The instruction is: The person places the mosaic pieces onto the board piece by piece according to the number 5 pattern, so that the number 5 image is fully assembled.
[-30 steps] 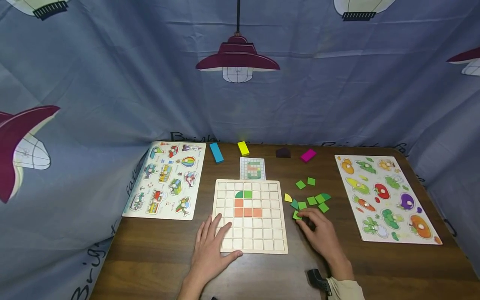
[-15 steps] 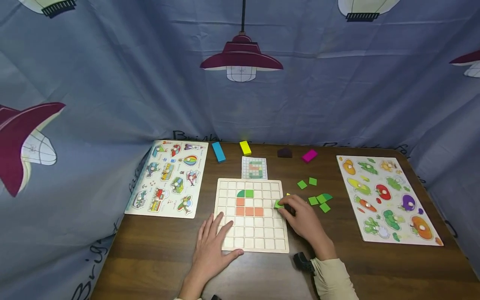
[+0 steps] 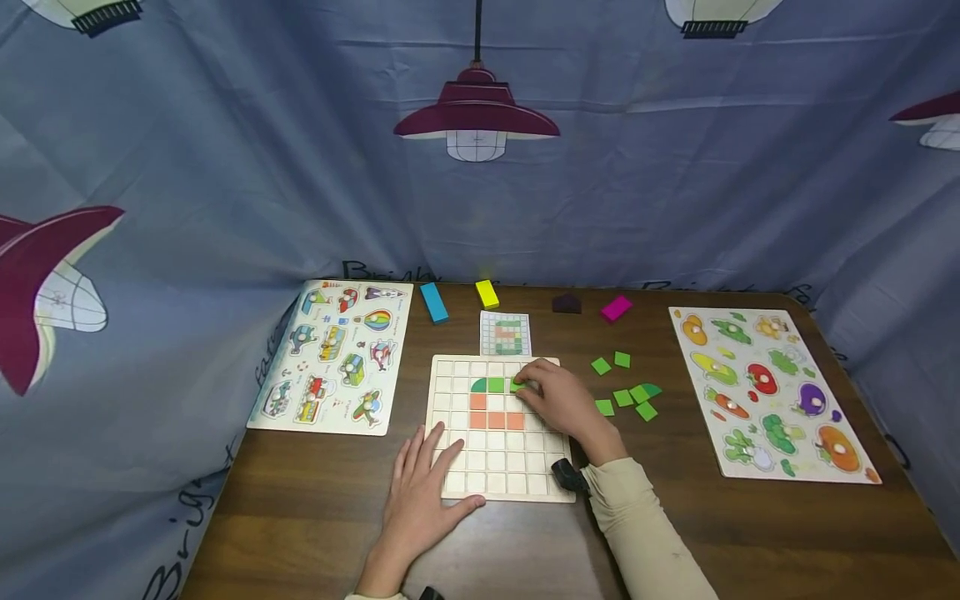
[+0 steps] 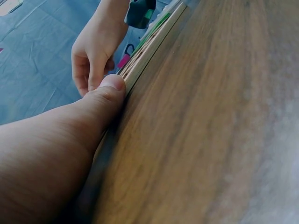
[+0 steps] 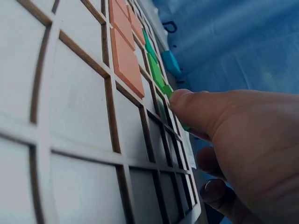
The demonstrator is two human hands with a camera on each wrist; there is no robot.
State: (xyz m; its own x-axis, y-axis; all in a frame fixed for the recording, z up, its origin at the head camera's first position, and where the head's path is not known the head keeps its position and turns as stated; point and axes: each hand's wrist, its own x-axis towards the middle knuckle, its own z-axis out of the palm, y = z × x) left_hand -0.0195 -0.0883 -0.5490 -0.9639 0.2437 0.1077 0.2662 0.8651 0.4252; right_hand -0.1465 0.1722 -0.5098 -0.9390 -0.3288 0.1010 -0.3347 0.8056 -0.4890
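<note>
A wooden grid board (image 3: 497, 463) lies at the middle of the table. My left hand (image 3: 422, 504) rests along its lower left edge, fingers spread, thumb at the front edge. Between thumb and fingertips, my right hand (image 3: 566, 404) pinches a green square tile (image 3: 517, 386) at a cell in the upper part of the board. Directly left of it sit a green square (image 3: 496, 385) and a darker green quarter-round tile (image 3: 478, 386). Below these, several orange tiles (image 5: 126, 65) fill cells in an L shape. The right fingers hide part of the held tile.
Loose green tiles (image 3: 622, 398) lie right of the board. A pattern card (image 3: 505, 325) touches its far edge. Blue (image 3: 434, 302), yellow (image 3: 487, 294), dark (image 3: 566, 304) and magenta (image 3: 617, 308) blocks stand behind. Picture puzzles flank it: vehicles (image 3: 330, 358) left, vegetables (image 3: 776, 396) right.
My right hand has picked up a green square from the loose tiles and carried it left and away from me, onto the board beside the green square. My left hand stays put.
</note>
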